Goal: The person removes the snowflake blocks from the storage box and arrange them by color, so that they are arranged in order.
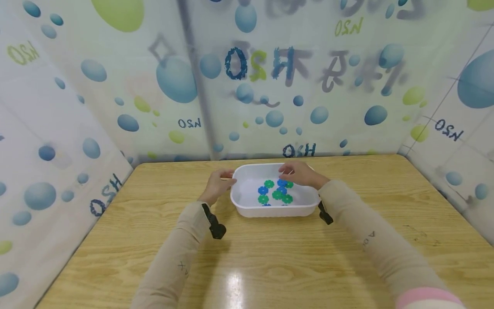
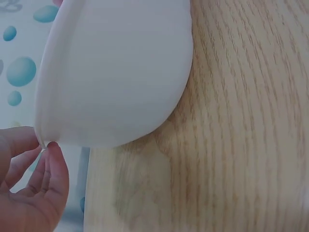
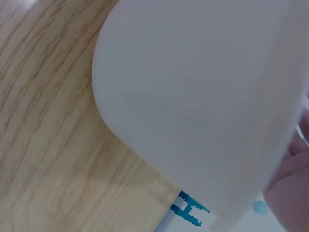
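A white plastic basin (image 1: pixel 275 211) with rounded corners stands on the wooden table. On its floor lie several small flower-shaped discs, some green (image 1: pixel 269 184) and some blue (image 1: pixel 263 190). At the basin's left end, my left hand (image 1: pixel 218 186) pinches the rim between thumb and fingers; the left wrist view shows the fingertips (image 2: pixel 55 157) right at the rim's corner. My right hand (image 1: pixel 302 174) hangs over the basin's right back part, fingers loosely bent above the discs, and no disc shows between them. In the right wrist view the basin's wall hides most of this hand (image 3: pixel 292 186).
The wooden table (image 1: pixel 247 253) reaches back to a curtain (image 1: pixel 247 116) printed with blue and green dots. More of the same printed cloth hangs at both sides. A black strap with a small device (image 1: pixel 217 229) sits on the left wrist.
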Action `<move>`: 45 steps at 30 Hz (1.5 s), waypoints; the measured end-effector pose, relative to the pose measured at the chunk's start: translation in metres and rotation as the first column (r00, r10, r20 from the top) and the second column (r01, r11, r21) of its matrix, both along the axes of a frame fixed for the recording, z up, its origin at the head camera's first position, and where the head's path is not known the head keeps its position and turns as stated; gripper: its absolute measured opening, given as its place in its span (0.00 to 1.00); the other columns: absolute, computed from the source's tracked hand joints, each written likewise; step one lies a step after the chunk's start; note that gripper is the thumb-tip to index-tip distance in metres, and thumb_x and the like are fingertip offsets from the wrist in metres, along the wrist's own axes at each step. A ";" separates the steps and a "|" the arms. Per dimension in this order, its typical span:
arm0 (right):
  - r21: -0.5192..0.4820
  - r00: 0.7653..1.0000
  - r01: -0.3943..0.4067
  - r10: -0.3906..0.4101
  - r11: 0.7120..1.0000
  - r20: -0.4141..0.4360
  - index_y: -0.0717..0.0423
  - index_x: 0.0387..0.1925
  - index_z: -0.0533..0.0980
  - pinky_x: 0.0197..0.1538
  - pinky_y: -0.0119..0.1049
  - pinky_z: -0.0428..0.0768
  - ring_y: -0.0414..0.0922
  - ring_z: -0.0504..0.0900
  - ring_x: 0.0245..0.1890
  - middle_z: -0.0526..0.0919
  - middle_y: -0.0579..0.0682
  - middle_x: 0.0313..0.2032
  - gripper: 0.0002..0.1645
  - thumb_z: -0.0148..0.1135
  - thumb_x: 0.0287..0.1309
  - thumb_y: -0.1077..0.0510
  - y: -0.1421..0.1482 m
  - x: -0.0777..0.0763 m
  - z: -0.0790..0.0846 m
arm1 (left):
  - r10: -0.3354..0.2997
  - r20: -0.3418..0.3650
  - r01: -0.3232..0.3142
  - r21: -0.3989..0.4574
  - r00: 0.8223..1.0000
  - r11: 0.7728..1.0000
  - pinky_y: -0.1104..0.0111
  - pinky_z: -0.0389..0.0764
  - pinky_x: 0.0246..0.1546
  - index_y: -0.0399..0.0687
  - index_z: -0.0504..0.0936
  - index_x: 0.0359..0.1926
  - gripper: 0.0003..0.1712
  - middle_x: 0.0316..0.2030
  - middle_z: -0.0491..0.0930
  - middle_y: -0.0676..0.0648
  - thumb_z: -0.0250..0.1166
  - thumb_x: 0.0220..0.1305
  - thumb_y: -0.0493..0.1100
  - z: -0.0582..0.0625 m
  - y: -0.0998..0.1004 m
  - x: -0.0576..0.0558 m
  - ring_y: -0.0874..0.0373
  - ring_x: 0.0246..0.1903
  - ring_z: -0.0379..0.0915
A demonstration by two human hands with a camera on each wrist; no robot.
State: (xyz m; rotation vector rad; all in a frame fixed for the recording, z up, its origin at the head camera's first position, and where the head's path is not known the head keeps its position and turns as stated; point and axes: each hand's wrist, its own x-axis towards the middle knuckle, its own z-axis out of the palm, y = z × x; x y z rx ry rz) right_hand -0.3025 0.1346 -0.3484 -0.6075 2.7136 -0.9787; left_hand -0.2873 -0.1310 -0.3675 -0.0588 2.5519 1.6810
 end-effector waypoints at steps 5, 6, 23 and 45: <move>0.043 1.000 0.002 -0.003 0.999 0.027 0.63 0.48 0.72 0.46 0.41 0.76 0.51 0.75 0.44 0.77 0.57 0.43 0.19 0.57 0.56 0.57 -0.003 -0.002 -0.004 | 0.012 0.029 -0.013 0.034 1.000 0.999 0.64 0.78 0.39 0.41 0.72 0.53 0.21 0.47 0.70 0.40 0.59 0.57 0.35 0.000 -0.001 0.001 0.50 0.43 0.70; 0.048 0.999 0.006 -0.007 0.999 0.037 0.62 0.49 0.72 0.46 0.41 0.76 0.51 0.75 0.44 0.77 0.57 0.43 0.19 0.57 0.56 0.58 -0.003 -0.002 -0.005 | 0.013 0.035 -0.015 0.044 0.999 0.999 0.64 0.79 0.38 0.41 0.73 0.53 0.21 0.47 0.70 0.41 0.60 0.57 0.35 0.000 -0.001 0.001 0.50 0.43 0.70; 0.042 0.986 0.014 -0.021 0.999 0.168 0.60 0.47 0.73 0.44 0.36 0.76 0.46 0.75 0.39 0.77 0.53 0.40 0.17 0.58 0.54 0.61 -0.019 -0.004 -0.024 | -0.029 0.008 0.028 0.085 1.000 0.996 0.64 0.80 0.35 0.37 0.72 0.54 0.22 0.46 0.70 0.38 0.59 0.56 0.33 0.000 -0.002 0.001 0.50 0.43 0.69; 0.094 0.975 -0.007 -0.014 0.996 0.221 0.57 0.44 0.76 0.48 0.38 0.72 0.45 0.72 0.40 0.76 0.50 0.37 0.19 0.65 0.46 0.61 -0.026 -0.003 -0.031 | -0.027 0.016 0.026 0.068 1.000 0.997 0.64 0.80 0.33 0.37 0.73 0.53 0.21 0.45 0.70 0.38 0.60 0.56 0.32 -0.001 -0.005 -0.001 0.50 0.39 0.72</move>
